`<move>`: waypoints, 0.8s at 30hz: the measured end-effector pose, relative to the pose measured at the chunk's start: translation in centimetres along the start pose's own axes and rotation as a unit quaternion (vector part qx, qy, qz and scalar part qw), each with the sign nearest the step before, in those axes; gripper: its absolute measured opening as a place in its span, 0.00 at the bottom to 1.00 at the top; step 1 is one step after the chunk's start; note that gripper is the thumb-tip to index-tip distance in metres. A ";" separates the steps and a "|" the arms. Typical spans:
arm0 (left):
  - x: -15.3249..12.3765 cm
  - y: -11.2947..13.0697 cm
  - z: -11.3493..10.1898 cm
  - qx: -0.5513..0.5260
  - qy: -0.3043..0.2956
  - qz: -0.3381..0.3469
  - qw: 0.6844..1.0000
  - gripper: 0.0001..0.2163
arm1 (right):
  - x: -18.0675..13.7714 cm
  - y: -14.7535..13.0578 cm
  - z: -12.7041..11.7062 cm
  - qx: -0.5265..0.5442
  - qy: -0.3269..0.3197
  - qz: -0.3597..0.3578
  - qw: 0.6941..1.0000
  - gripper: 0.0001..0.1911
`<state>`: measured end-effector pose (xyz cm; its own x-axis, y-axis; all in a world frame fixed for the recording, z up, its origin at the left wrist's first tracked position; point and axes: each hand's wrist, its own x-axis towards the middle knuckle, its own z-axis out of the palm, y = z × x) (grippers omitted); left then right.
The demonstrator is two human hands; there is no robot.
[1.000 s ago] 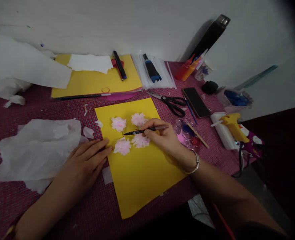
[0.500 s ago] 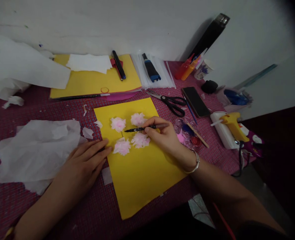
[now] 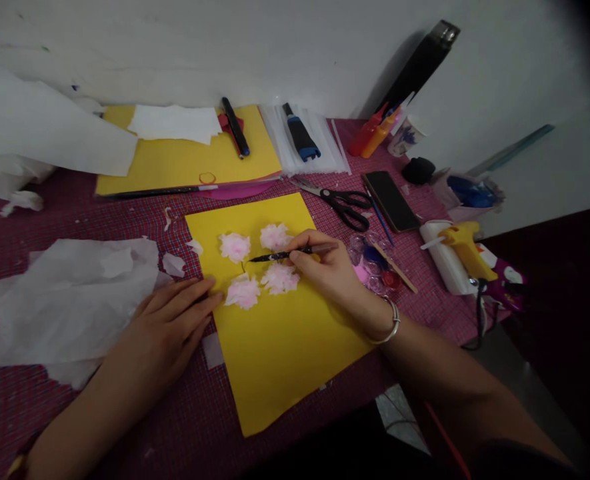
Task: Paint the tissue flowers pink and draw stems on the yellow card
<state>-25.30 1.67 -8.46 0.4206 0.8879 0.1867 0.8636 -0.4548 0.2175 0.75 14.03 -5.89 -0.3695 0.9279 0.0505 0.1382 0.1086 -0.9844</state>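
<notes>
A sheet of yellow paper [image 3: 285,353] lies on the table with several pink-and-white tissue paper flowers [image 3: 235,247] on its upper half. My right hand [image 3: 322,265] pinches a black pen [image 3: 273,256], its tip down at the paper between the flowers. Beside that tip runs a short, thin dark line [image 3: 243,267]. Flat and with fingers stretched, my left hand [image 3: 172,327] rests at the sheet's left edge, fingertips on the paper. Under and beyond that hand spreads crumpled white tissue paper [image 3: 75,300].
Scissors [image 3: 342,200], a phone [image 3: 391,201] and a paint palette [image 3: 373,267] with a wooden stick lie to the right. A yellow glue gun [image 3: 469,248] rests farther right. Behind are another yellow sheet [image 3: 175,160], a black marker [image 3: 235,127] and paint bottles [image 3: 375,137].
The dark line between the flowers looks slightly longer, curving toward the pen tip. The whole view has shifted a little; my left hand stays in place on the paper's edge.
</notes>
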 end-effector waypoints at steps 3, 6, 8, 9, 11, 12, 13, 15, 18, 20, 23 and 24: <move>0.0 -0.1 0.0 -0.001 0.002 -0.001 1.000 0.18 | -0.1 -0.1 0.0 0.014 0.001 -0.004 1.000 0.02; -0.1 -0.1 0.1 0.000 -0.002 -0.003 1.000 0.17 | -0.2 -0.2 0.0 0.028 -0.012 -0.007 1.000 0.01; -0.1 -0.1 0.1 -0.002 -0.003 -0.004 1.000 0.17 | -0.3 -0.2 0.1 0.027 -0.021 -0.006 0.999 0.01; -0.1 0.0 0.1 -0.002 -0.002 -0.004 1.000 0.17 | -0.3 -0.2 0.1 0.025 -0.025 -0.006 0.999 0.01; -0.1 0.0 0.1 -0.002 0.003 -0.004 1.000 0.17 | -0.3 -0.1 0.1 0.025 -0.031 -0.004 0.999 0.02; -0.1 0.0 0.1 -0.002 0.005 -0.004 1.000 0.17 | -0.3 -0.1 0.2 0.026 -0.031 -0.001 0.999 0.02; -0.1 0.0 0.1 -0.001 0.006 -0.003 1.000 0.17 | -0.3 0.0 0.2 0.028 -0.029 0.002 0.999 0.02; 0.0 0.0 0.1 0.000 0.007 -0.001 1.000 0.17 | -0.3 0.0 0.2 0.032 -0.022 0.006 0.999 0.02; 0.0 0.1 0.0 0.001 0.005 0.005 1.000 0.18 | -0.3 0.0 0.2 0.032 -0.023 0.006 0.999 0.02; 0.1 0.1 -0.1 0.001 0.007 0.004 1.000 0.18 | -0.3 0.0 0.2 0.028 -0.032 0.004 0.999 0.02; 0.1 0.1 -0.1 0.000 0.005 0.002 1.000 0.18 | -0.2 0.0 0.1 0.026 -0.032 0.007 0.999 0.02; 0.1 0.0 -0.1 -0.001 0.003 0.002 1.000 0.18 | -0.2 0.0 0.1 0.025 -0.029 0.006 0.999 0.02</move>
<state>-25.26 1.71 -8.39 0.4223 0.8856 0.1932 0.8614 -0.4584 0.2187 0.78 13.81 -5.88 -0.4218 0.9062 0.0302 0.0971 0.0782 -0.9922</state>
